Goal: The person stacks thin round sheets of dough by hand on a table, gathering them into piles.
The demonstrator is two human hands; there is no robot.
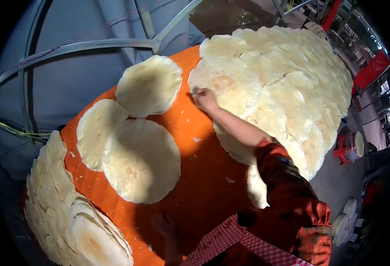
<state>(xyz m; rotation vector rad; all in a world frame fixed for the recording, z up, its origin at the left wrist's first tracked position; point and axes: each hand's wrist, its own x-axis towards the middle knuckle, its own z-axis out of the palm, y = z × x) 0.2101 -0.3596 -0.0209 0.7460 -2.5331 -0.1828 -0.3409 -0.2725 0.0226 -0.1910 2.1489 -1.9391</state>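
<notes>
My right hand reaches across the orange cloth to the left edge of a thin round flatbread. Its fingers are closed at that edge, pinching the rim. This flatbread overlaps a broad layered spread of flatbreads on the right. Down in the shadow near my body, my left hand hangs over the cloth, fingers loosely apart, holding nothing. Three single flatbreads lie left of centre: an upper one, a left one and a lower one that overlaps the left one.
Another layered heap of flatbreads covers the lower left, with a small stack beside it. Metal bars and grey sheeting run behind the cloth. A red stool stands on the floor at right. Small crumbs dot the cloth.
</notes>
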